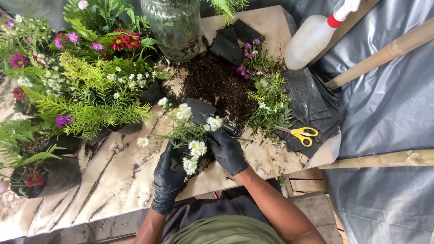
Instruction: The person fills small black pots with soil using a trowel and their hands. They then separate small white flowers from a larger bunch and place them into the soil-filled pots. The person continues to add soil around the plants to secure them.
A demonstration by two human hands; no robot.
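yellow scissors [304, 134], white spray bottle [312, 38], glass jar [174, 25], loose soil [212, 83]

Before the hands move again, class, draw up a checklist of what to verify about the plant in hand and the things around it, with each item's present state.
1. Both hands gloved: ok, left hand and right hand wear black gloves.
2. White-flowered plant held by both hands: ok.
3. Trowel within reach: ok, beside the right hand.
4. Soil heap contained: not ok, crumbs scattered over the sheet.
5. Scissors closed: cannot tell.
6. Roots intact: cannot tell, hidden by the fingers.
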